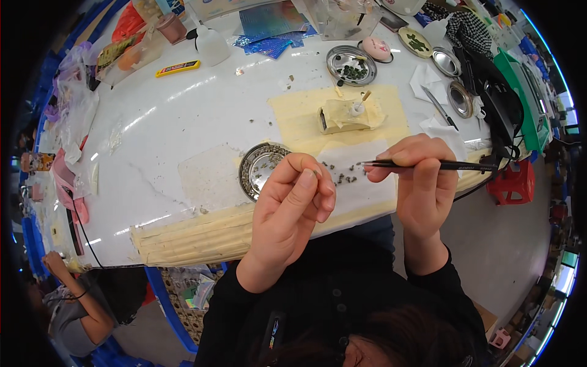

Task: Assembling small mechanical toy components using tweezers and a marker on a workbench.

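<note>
My left hand (pixel 286 205) is closed in a pinch, thumb against fingertips; a tiny piece seems to sit between them, too small to name. In my right hand (pixel 422 186) is a pair of black tweezers (pixel 455 165), held level with the tips pointing left toward my left hand, a short gap away. Below the hands, small dark pieces (pixel 348 179) lie scattered on a white paper sheet (pixel 373 194). Partly behind my left hand stands a round metal dish (pixel 244 171) with many similar little pieces.
Beyond the paper, a tape-wrapped block (pixel 336 122) carries a small white pot (pixel 357 110) with a stick in it. Farther back are a metal dish of dark green bits (pixel 351 68), a yellow box (pixel 177 68) and a white bottle (pixel 212 48). A black-handled knife (pixel 441 110) lies right.
</note>
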Available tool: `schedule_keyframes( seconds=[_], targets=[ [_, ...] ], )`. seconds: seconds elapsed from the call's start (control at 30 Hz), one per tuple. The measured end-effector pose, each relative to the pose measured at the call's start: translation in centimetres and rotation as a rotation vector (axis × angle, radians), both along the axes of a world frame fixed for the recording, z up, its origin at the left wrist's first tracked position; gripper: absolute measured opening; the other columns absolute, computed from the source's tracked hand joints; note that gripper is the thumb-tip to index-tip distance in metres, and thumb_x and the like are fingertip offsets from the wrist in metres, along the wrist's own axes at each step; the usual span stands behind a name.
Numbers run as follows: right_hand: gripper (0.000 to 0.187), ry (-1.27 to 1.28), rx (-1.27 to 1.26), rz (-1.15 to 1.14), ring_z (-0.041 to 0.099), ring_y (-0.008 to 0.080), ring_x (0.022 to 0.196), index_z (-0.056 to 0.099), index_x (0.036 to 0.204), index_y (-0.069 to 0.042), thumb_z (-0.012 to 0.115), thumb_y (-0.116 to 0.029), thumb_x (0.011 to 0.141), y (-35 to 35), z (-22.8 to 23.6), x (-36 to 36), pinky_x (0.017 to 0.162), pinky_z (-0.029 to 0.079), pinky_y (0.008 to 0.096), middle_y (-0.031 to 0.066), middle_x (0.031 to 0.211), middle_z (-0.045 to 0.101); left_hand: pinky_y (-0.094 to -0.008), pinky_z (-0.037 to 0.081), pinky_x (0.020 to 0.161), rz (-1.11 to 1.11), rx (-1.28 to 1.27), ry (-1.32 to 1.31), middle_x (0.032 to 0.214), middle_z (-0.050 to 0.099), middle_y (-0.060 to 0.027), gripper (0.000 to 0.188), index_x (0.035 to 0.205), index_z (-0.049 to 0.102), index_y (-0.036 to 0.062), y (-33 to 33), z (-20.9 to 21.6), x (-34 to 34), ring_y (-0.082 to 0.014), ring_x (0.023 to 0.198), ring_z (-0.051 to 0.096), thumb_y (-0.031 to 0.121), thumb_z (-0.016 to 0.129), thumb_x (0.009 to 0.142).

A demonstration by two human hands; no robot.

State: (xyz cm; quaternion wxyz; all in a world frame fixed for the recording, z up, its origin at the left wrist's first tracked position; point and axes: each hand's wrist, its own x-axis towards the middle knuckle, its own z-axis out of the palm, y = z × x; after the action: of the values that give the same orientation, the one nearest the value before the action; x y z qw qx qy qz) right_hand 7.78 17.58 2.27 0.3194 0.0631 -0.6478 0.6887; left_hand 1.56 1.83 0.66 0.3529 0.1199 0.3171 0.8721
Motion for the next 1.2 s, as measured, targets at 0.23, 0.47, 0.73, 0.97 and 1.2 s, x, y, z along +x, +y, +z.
schedule_keyframes(
  seconds=[0.23, 0.47, 0.73, 0.97, 1.2],
  targets=[
    [0.022, 0.072, 0.295, 0.040, 0.060, 0.0214, 0.068, 0.059, 0.085, 0.000, 0.053, -0.021, 0.087, -1.2, -0.1, 0.1, 0.061, 0.048, 0.0272, 0.0134, 0.081, 0.062, -0.0201, 0.037, 0.058, -0.064, 0.081, -0.066, 0.083, 0.052, -0.0031, 0.010, 0.095, 0.046, 0.0062, -0.3, -0.3, -0.1, -0.0083, 0.068, 0.047, 0.015, 0.043, 0.093],
    [0.032, 0.075, 0.466, 0.036, 0.062, 0.0242, 0.071, 0.057, 0.084, -0.001, 0.049, -0.031, 0.089, -1.5, 0.1, 0.0, 0.063, 0.051, 0.0306, 0.0156, 0.082, 0.061, -0.0194, 0.036, 0.056, -0.063, 0.081, -0.083, 0.081, 0.050, -0.0019, 0.011, 0.096, 0.046, 0.0065, -0.4, -0.2, 0.0, -0.0074, 0.065, 0.044, 0.017, 0.043, 0.093],
    [0.030, 0.150, 0.579, -0.004, 0.063, 0.0250, 0.070, 0.057, 0.084, -0.002, 0.050, -0.031, 0.088, -1.7, 0.2, -0.2, 0.063, 0.053, 0.0328, 0.0142, 0.080, 0.063, -0.0190, 0.035, 0.055, -0.073, 0.051, -0.092, 0.080, 0.050, -0.0013, 0.010, 0.096, 0.046, 0.0070, -0.6, 0.0, 0.2, -0.0067, 0.064, 0.042, 0.016, 0.044, 0.093],
    [0.030, 0.198, 0.639, 0.000, 0.063, 0.0246, 0.071, 0.057, 0.085, -0.002, 0.050, -0.031, 0.088, -1.6, 0.3, -0.4, 0.063, 0.054, 0.0337, 0.0135, 0.081, 0.062, -0.0187, 0.035, 0.055, -0.069, 0.055, -0.083, 0.078, 0.049, -0.0013, 0.009, 0.096, 0.045, 0.0066, -0.6, -0.1, 0.2, -0.0064, 0.063, 0.041, 0.015, 0.044, 0.093],
    [0.031, 0.195, 0.670, 0.015, 0.063, 0.0249, 0.071, 0.057, 0.085, -0.001, 0.050, -0.031, 0.088, -1.6, 0.5, -0.3, 0.066, 0.055, 0.0355, 0.0134, 0.080, 0.062, -0.0185, 0.035, 0.055, -0.075, 0.061, -0.082, 0.078, 0.049, -0.0014, 0.009, 0.094, 0.045, 0.0065, -0.7, -0.1, 0.1, -0.0064, 0.063, 0.041, 0.015, 0.044, 0.093]
  ],
)
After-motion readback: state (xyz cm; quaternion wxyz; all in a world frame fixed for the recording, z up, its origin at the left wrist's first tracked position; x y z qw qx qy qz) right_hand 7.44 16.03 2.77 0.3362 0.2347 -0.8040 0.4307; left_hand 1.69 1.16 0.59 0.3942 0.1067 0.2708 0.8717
